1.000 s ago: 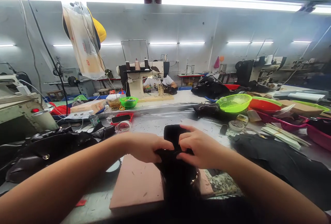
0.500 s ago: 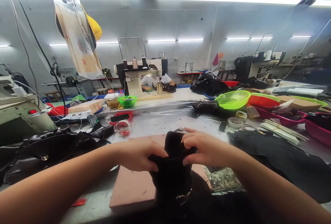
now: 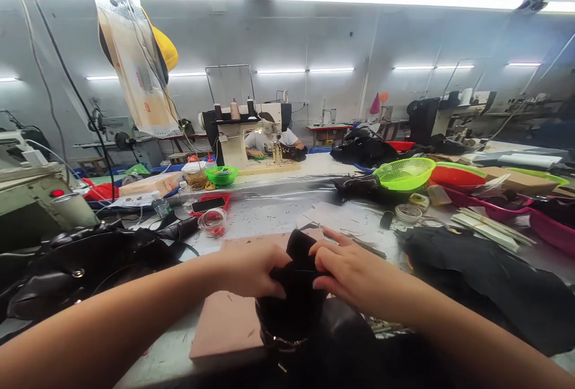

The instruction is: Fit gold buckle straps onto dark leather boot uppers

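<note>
A black boot upper [image 3: 291,311] with a dark, soft-looking opening faces me, and a thin gold-coloured metal trim crosses it lower down. My left hand [image 3: 256,269] pinches the left side of its top edge between thumb and fingers. On the opposite side my right hand [image 3: 345,263] is closed on the edge, thumb below and fingers curled over. Between the hands a black flap stands up at the far side of the opening. The lower part merges with dark material near my body, so its end cannot be made out.
Beneath the work lies a pink board [image 3: 224,329] on the metal table. Black leather pieces with metal fittings [image 3: 78,272] are heaped at left; flat black pieces [image 3: 485,281] lie at right. Beyond are a green basket [image 3: 404,173], a sewing machine [image 3: 233,137] and a seated person [image 3: 256,140].
The boot upper has turned and shifted slightly left, bringing its gold trim further left and more into view. Both hands keep their hold, the right moving a little left with it.
</note>
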The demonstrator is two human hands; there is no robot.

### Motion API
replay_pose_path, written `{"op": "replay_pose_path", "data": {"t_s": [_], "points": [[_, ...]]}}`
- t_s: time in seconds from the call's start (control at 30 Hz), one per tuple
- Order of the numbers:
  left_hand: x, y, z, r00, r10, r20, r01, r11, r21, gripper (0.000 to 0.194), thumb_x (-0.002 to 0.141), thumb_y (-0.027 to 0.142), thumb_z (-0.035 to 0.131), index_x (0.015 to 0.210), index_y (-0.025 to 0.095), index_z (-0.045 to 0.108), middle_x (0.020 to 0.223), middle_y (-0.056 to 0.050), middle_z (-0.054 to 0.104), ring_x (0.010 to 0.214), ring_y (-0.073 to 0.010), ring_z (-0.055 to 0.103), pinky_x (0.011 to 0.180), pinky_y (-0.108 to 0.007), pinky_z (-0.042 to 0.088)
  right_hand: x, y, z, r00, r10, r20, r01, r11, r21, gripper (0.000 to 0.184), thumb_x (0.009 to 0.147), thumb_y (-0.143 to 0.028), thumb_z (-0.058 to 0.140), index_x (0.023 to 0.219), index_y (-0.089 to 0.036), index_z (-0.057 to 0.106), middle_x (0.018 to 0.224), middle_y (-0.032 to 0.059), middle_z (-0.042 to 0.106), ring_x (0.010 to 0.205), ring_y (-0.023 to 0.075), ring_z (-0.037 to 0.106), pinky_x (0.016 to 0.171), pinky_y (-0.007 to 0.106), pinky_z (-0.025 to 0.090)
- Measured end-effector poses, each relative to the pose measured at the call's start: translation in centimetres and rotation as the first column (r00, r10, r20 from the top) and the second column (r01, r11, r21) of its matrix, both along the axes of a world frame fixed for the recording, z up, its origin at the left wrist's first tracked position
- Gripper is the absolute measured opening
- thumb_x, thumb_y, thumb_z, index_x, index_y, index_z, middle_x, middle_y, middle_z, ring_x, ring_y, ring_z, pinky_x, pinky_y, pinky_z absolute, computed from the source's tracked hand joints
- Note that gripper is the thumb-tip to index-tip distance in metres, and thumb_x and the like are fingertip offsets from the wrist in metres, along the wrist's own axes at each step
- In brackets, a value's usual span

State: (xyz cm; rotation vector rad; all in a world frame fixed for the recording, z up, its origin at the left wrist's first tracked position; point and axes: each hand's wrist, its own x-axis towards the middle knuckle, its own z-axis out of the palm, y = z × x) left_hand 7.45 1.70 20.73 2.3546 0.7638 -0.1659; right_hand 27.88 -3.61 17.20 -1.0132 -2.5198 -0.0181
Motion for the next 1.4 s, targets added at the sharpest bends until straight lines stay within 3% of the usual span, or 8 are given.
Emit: {"op": "replay_pose_path", "data": {"t_s": [0.33,0.43,0.57,0.73,0.9,1.07,1.2,1.4], "points": [[0.9,0.6,1.5,0.98,-0.198,-0.007,0.199,0.979,0.038,0.038,0.063,0.015,0.068,0.099,0.021,0.057,0.088,0.002,0.06,0.079,-0.0154,0.052,0.067,-0.022,0.042,-1.1,0.0,-1.1,0.987,0.047,-0.152,-0.01,0.971,0.239,0.02,0.088,-0.023,0.041,0.069,-0.02,0.045,0.056,-0.0048,0.05,0.049,0.0114,0.05,0.097,0.042,0.038],[1.3,0.5,1.3,0.971,-0.174,0.162,0.169,0.985,0.043,0.009,0.072,0.021,0.061,0.08,0.018,0.062,0.076,0.003,0.057,0.073,-0.0129,0.05,0.068,-0.02,0.04,-0.2,-0.1,0.5,0.992,0.069,-0.105,-0.061,0.995,0.083,0.017,0.085,-0.026,0.048,0.07,-0.02,0.048,0.064,-0.0031,0.056,0.061,0.0123,0.056,0.102,0.044,0.031],[0.7,0.6,1.1,0.968,-0.143,0.205,0.145,0.989,0.002,0.011,0.073,0.022,0.06,0.065,0.015,0.059,0.061,0.004,0.049,0.063,-0.0111,0.046,0.06,-0.02,0.038,1.9,0.3,2.2,0.992,0.125,-0.013,-0.125,0.973,-0.194,0.019,0.081,-0.029,0.056,0.067,-0.02,0.049,0.082,-0.0011,0.059,0.079,0.0138,0.058,0.107,0.047,0.019],[0.1,0.8,1.9,0.979,-0.161,0.128,0.177,0.977,-0.121,0.009,0.074,0.014,0.054,0.08,0.015,0.06,0.076,0.002,0.059,0.074,-0.0135,0.052,0.068,-0.021,0.041,2.2,0.7,1.8,0.993,0.058,-0.104,-0.074,0.985,-0.157,0.024,0.083,-0.027,0.054,0.062,-0.02,0.043,0.064,-0.005,0.05,0.063,0.0101,0.054,0.106,0.041,0.024],[1.6,0.6,3.3,0.959,-0.248,-0.139,0.267,0.953,0.143,0.04,0.065,0.009,0.059,0.103,0.021,0.055,0.079,0.002,0.059,0.069,-0.0139,0.052,0.06,-0.021,0.039,0.2,0.4,0.5,0.981,0.057,-0.184,-0.052,0.998,0.03,0.02,0.082,-0.021,0.048,0.062,-0.02,0.044,0.062,-0.003,0.052,0.061,0.012,0.053,0.098,0.04,0.034],[3.0,0.7,2.7,0.965,-0.261,0.028,0.235,0.905,0.355,0.015,0.074,0.022,0.061,0.063,0.015,0.053,0.066,0.002,0.048,0.065,-0.0113,0.046,0.059,-0.021,0.034,0.6,0.8,1.0,0.979,0.022,-0.203,-0.029,0.999,-0.032,0.012,0.08,-0.02,0.052,0.069,-0.019,0.047,0.081,0.0031,0.061,0.08,0.0166,0.058,0.093,0.04,0.036],[2.7,1.1,2.0,0.971,-0.215,0.105,0.183,0.949,0.256,0.025,0.075,0.018,0.059,0.056,0.015,0.044,0.063,0.005,0.04,0.06,-0.0087,0.04,0.056,-0.019,0.032,2.1,1.3,1.0,0.947,-0.022,-0.319,-0.065,0.964,-0.26,0.02,0.078,-0.021,0.057,0.064,-0.019,0.042,0.103,0.0058,0.06,0.093,0.0185,0.056,0.074,0.031,0.045],[2.9,1.6,2.6,0.977,-0.212,-0.026,0.214,0.962,0.171,0.019,0.072,0.014,0.058,0.091,0.017,0.054,0.071,0.005,0.048,0.066,-0.0103,0.042,0.058,-0.02,0.032,0.8,1.5,-1.2,0.834,-0.077,-0.546,0.019,0.994,-0.11,0.015,0.077,-0.02,0.055,0.067,-0.02,0.043,0.08,0.0034,0.059,0.071,0.0157,0.051,0.063,0.029,0.042]]}}
